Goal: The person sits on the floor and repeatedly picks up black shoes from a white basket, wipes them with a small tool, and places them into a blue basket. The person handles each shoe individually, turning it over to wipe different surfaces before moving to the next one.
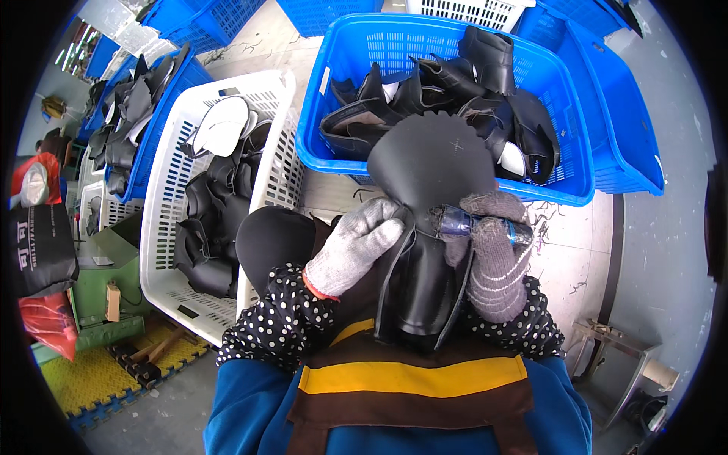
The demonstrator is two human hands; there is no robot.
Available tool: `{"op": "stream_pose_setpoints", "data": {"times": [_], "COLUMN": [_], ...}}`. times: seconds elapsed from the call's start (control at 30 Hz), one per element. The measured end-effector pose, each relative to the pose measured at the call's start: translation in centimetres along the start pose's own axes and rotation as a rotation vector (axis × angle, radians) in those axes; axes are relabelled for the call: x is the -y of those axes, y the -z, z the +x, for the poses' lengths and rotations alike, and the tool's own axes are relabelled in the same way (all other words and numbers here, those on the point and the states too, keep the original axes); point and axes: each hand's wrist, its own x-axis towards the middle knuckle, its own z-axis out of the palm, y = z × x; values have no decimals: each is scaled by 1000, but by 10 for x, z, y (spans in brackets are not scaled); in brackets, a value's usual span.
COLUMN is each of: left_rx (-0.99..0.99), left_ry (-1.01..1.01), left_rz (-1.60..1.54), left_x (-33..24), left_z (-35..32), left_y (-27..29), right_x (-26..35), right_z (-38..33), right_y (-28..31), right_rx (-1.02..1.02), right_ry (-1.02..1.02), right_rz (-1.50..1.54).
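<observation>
A black leather shoe upper (428, 163) rests over my lap, its broad scalloped-edged part pointing away from me and its two long side edges toward me. My left hand (358, 244), in a pale grey knit glove, is closed on the upper's left edge at the narrow middle. My right hand (497, 258), in a darker grey glove, wraps round a short tool with a shiny blue taped handle (456, 221). The tool lies across the upper's right side, and its dark left end touches the leather there; the exact kind of its tip is unclear.
Ahead stands a blue basket (311, 136) of black shoe uppers. To the left are a white basket (163, 227) with more uppers and white pieces, and a green machine (110, 288). Another blue basket (626, 129) stands far right, near a metal stand (626, 364). Black scraps litter the floor.
</observation>
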Motion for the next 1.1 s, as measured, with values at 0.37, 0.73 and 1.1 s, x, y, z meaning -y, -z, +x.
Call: {"op": "stream_pose_setpoints", "data": {"times": [0.37, 0.73, 1.1], "left_rx": [57, 13, -62], "left_ry": [-171, -121, -27], "left_rz": [103, -9, -157], "left_x": [-16, -2, 1], "left_z": [4, 9, 6], "left_y": [-16, -18, -25], "right_x": [-5, -3, 5], "right_z": [5, 0, -3], "right_y": [8, 8, 10], "right_rx": [-97, 46, 451], "right_ry": [-90, 34, 201], "right_rz": [-72, -340, -746]}}
